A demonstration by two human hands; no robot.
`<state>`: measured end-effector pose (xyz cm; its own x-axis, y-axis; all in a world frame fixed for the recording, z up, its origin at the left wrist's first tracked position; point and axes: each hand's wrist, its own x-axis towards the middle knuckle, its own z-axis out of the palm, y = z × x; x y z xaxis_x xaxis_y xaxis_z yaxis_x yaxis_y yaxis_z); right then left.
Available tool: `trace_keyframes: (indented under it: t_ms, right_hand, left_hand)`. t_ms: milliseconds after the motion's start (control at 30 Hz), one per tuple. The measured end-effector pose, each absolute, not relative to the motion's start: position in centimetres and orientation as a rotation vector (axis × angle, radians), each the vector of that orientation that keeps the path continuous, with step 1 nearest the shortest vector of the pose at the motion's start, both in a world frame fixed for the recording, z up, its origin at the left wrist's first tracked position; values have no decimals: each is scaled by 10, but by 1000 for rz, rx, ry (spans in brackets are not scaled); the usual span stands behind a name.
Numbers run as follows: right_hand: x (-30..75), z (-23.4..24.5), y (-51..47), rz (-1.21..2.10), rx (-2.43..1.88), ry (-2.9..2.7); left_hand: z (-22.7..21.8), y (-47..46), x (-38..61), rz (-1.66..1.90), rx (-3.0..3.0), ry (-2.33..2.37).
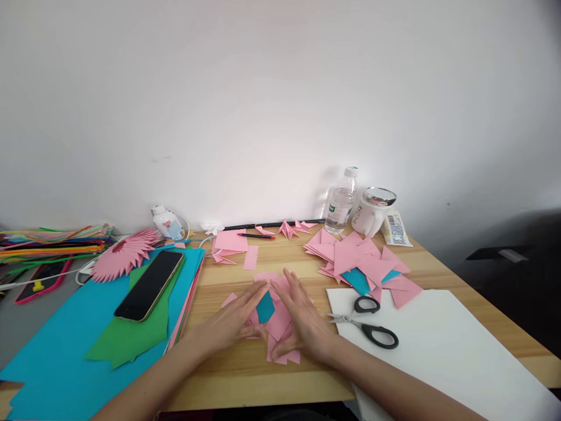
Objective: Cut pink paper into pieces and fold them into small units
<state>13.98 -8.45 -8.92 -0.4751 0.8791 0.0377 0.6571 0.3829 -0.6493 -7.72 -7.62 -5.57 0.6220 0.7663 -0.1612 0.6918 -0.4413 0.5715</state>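
Note:
A loose heap of cut pink paper pieces (279,320) lies on the table in front of me, with a blue paper piece (265,308) showing in its middle. Against the left side of the heap rests my left hand (240,316), fingers stretched out and thumb apart. My right hand (304,324) is on the opposite side, its fingers spread over the pink pieces and its thumb low near the front ones. The two hands frame the heap between them, fingertips close together at the far side. Parts of the pieces are hidden under the hands.
Scissors (368,324) lie partly on a white board (438,345) at right, near another pink paper pile (363,260). A bottle (340,204) and mug (372,213) stand behind. To the left, a phone (149,285) rests on green and blue paper (65,333).

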Motion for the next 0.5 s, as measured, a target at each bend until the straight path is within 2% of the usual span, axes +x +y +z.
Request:
trace_keyframes:
  t_ms: [133, 367, 500]
  right_hand:
    - [138, -84, -83, 803, -1299, -2447]
    - [128, -83, -79, 676, -1101, -2540]
    - [125, -83, -76, 462, -1044, -2498]
  left_hand:
    - [-68, -83, -71, 259, 2226, 1052]
    - [-89, -83, -15, 1052, 1745, 1252]
    - [-88, -73, 5, 1266, 1404, 1402]
